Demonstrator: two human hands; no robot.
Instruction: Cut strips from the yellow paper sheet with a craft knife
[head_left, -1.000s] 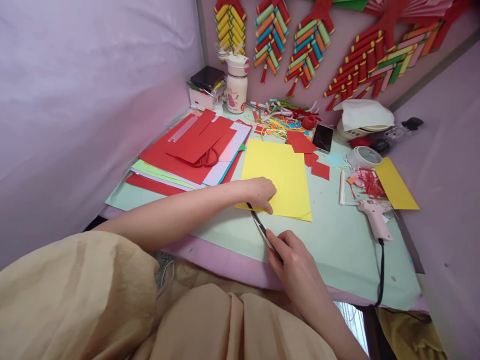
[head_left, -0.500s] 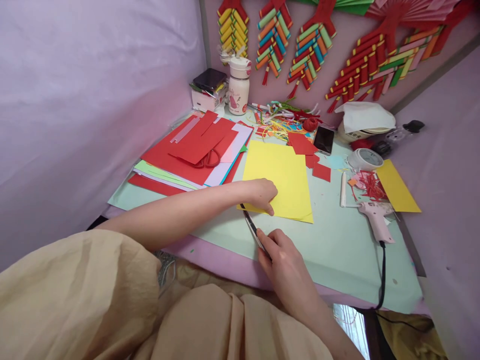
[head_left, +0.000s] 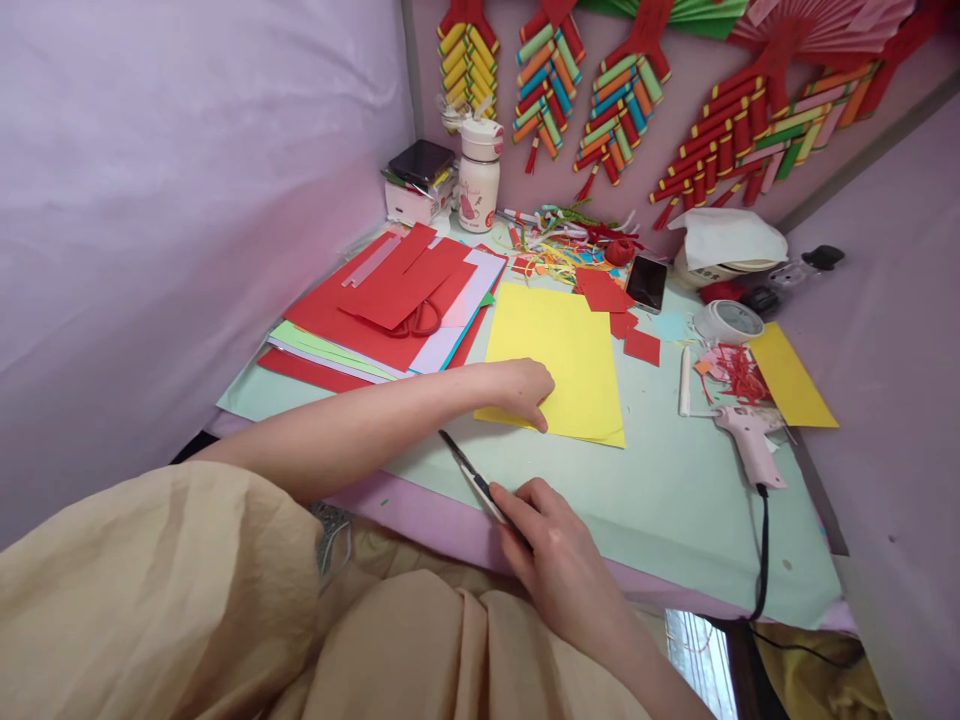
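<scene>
Right hand (head_left: 555, 550) on the near side of the yellow sheet. Fingers closed round a utility knife (head_left: 480, 483), by its look; thumb and forefinger forward on the body. Change: the knife has come away from the sheet's near edge and swung left; its tip now points past the sheet's near-left corner, apart from the paper. Reads as a pause between strokes, with no cut under way. Blade edge too small to judge.

Left hand (head_left: 525, 388) lies on the near-left part of the yellow sheet (head_left: 566, 345), has not moved noticeably. Fingers bent, thumb apart from them by the near edge; fingertips partly hidden, so cannot tell how far they are open. Looks like pressing rather than lifting. Sheet flat on the pale green table cover (head_left: 675, 540).

Right of the sheet: pink glue gun (head_left: 752, 440). Left of it: stacked coloured paper, red sheet (head_left: 337, 310) uppermost in part, red scissor handles (head_left: 426, 318) showing. By its far-right corner: red paper pieces (head_left: 604, 290), then phone (head_left: 646, 284). Beyond its far edge: paper scraps (head_left: 559, 262), white bottle (head_left: 478, 190) farther left.
</scene>
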